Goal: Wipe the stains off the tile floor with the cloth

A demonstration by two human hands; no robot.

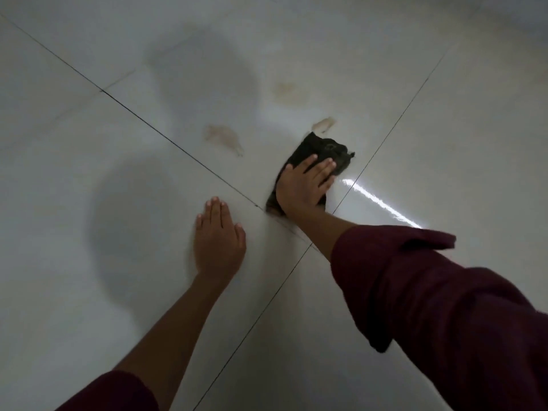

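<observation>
A dark cloth (320, 151) lies flat on the pale glossy tile floor (444, 129), and my right hand (305, 185) presses down on its near half with the fingers spread. Just beyond the cloth's far edge is a small brown stain (323, 125). A larger brown stain (224, 138) lies to the left of the cloth, and a fainter one (286, 91) is farther away. My left hand (218, 237) rests palm down on the bare tile, left of the cloth, fingers together, holding nothing.
Dark grout lines (166, 137) cross beneath my right forearm. A bright streak of reflected light (379, 201) lies right of the cloth. Soft shadows (133, 221) fall on the tiles to the left. Dark red sleeves cover both upper forearms.
</observation>
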